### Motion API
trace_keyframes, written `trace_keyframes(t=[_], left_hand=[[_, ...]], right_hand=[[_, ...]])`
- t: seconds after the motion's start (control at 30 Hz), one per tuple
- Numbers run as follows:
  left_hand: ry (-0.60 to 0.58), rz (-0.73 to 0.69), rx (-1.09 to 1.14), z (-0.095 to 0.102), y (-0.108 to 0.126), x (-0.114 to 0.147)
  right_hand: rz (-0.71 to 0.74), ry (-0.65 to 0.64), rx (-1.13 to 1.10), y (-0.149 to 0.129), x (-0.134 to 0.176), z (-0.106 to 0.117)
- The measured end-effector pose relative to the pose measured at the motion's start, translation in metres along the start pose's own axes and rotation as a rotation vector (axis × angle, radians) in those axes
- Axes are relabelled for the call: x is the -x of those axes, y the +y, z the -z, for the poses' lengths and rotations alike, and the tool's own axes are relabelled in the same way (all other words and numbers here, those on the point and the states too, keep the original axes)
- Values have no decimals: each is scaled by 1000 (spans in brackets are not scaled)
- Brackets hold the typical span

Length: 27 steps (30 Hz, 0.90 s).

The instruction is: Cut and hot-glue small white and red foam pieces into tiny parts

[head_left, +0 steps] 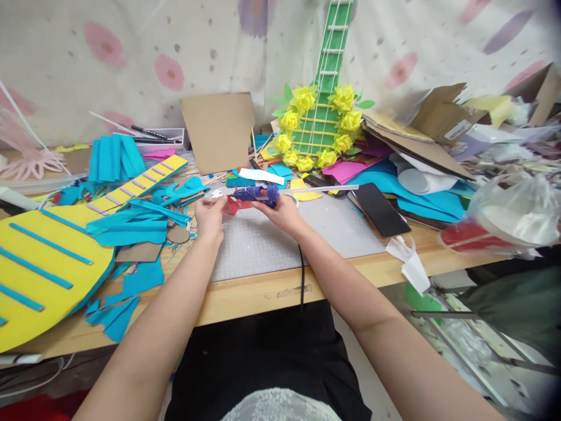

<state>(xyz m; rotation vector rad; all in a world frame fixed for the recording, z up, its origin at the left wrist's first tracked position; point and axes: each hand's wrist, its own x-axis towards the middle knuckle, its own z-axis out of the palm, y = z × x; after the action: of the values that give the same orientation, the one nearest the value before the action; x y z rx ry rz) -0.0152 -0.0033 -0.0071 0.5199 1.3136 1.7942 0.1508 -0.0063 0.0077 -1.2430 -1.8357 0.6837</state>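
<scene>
Above the grey cutting mat (245, 251), my right hand (284, 214) is wrapped round a blue hot glue gun (252, 193). A long translucent glue stick (326, 188) juts from its rear to the right, and a black cord hangs over the table edge. My left hand (210, 217) is closed in a pinch by the gun's nozzle end; what its fingertips hold is too small and partly hidden to name. Something red (239, 206) shows beneath the gun, between both hands.
On the left lies a yellow guitar-shaped craft (87, 257) with blue strips, near blue paper scraps (131, 225). Behind stand a cardboard piece (218, 131) and a green instrument craft (326, 93) with yellow flowers. A phone (380, 209) and a plastic-wrapped cup (473, 237) are right.
</scene>
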Motion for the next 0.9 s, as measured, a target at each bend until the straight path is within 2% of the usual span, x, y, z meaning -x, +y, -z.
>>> trace_keyframes(t=[0.23,0.9], left_hand=[[-36,-15,-16,3,-3,-3],[3,9,10,-4,5,5]], right_hand=[[-17,-7,18,0,-1,1],[-7,2,102,2,-2,-1]])
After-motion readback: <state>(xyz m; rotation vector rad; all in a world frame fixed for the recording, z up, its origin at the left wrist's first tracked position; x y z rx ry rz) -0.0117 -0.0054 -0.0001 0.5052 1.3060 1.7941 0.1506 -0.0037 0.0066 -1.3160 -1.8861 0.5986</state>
